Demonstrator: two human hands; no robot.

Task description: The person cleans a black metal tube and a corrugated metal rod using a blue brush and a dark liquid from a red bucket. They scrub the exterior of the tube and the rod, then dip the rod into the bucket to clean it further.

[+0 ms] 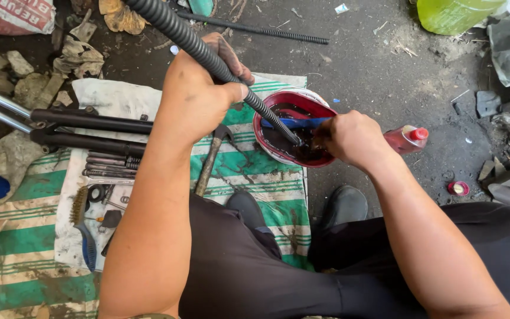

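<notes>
I see my left hand (pixel 199 94) with fingers clamped on a long coil spring (pixel 208 56), its lower end dipped in the dark oil of the red bowl (pixel 320 109). My right hand (pixel 352 139), fingers closed on a blue-handled brush (pixel 293 123), sits at the bowl's right rim. A hammer (pixel 211 159) lies just left; a red bottle (pixel 408 137) crowds the right.

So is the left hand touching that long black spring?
Touching. The head view shows the left hand wrapped around the long black spring, fingers closed over it above the red bowl.

arms: bare, no sleeves | hands: grimy, oil-stained | trousers (pixel 249 266): black | shoes (pixel 343 205): 2, dark
</notes>
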